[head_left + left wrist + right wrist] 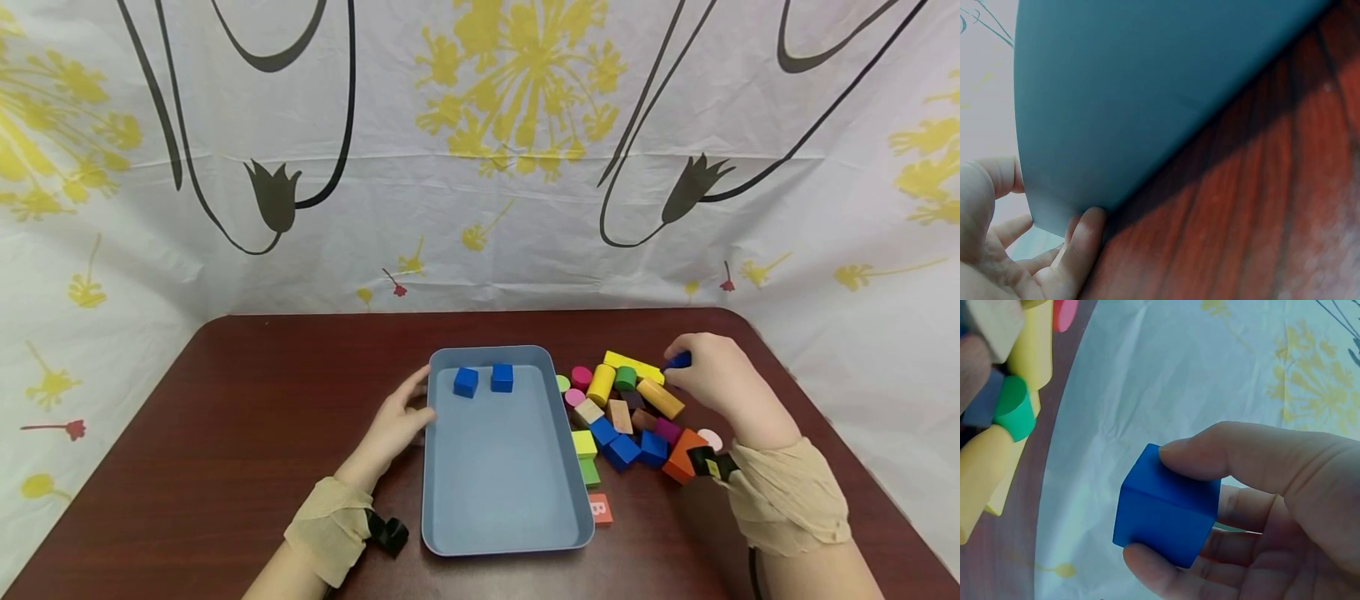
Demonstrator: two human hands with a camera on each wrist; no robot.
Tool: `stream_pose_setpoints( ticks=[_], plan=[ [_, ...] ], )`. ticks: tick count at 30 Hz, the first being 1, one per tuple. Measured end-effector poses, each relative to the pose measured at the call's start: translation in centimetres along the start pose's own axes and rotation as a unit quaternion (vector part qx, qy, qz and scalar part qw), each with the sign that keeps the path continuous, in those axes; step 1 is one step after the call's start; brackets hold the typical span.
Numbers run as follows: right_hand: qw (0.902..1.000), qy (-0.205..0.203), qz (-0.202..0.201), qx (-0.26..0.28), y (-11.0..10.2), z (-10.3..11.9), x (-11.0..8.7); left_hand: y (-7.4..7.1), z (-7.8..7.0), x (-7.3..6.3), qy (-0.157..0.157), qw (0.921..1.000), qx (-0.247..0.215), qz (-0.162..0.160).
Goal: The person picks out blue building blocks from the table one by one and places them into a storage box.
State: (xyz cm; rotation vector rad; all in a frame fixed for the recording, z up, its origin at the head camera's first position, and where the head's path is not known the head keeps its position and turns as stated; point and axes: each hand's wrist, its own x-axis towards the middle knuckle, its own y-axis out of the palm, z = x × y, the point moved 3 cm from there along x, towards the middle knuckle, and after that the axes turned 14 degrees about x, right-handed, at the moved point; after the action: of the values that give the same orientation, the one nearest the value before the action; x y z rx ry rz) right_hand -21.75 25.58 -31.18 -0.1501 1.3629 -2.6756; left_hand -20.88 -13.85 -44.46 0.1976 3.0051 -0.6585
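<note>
My right hand point(708, 371) pinches a blue cube point(1169, 503) between thumb and fingertips above the far right end of a pile of blocks. Close up in the right wrist view, the thumb point(1204, 453) lies on one face and a fingertip on the opposite side. A shallow grey-blue tray point(510, 483) stands in the middle of the table, with two blue cubes point(466, 382) near its far end. Against the tray's left side rests my left hand point(393, 425), its fingers spread and touching the outer wall point(1116, 112) and rim.
Right of the tray lie mixed wooden blocks: yellow cylinders point(601, 385), a green cylinder point(625, 378), several blue cubes point(622, 452), an orange block point(682, 457) and a red block marked B point(600, 509). A patterned cloth point(480, 208) hangs behind the dark table point(300, 400).
</note>
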Motion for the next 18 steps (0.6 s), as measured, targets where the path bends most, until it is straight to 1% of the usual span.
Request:
stream_pose_setpoints(
  ticks=[12,18],
  plan=[
    [0.9997,-0.021,-0.007,-0.006,-0.1,2.8,0.3,0.0,-0.1,0.1,0.002,1.0000,-0.003,0.002],
    [0.9998,-0.022,0.003,-0.002,0.0,4.2,0.8,0.0,0.0,0.1,0.001,1.0000,0.001,0.000]
  ],
)
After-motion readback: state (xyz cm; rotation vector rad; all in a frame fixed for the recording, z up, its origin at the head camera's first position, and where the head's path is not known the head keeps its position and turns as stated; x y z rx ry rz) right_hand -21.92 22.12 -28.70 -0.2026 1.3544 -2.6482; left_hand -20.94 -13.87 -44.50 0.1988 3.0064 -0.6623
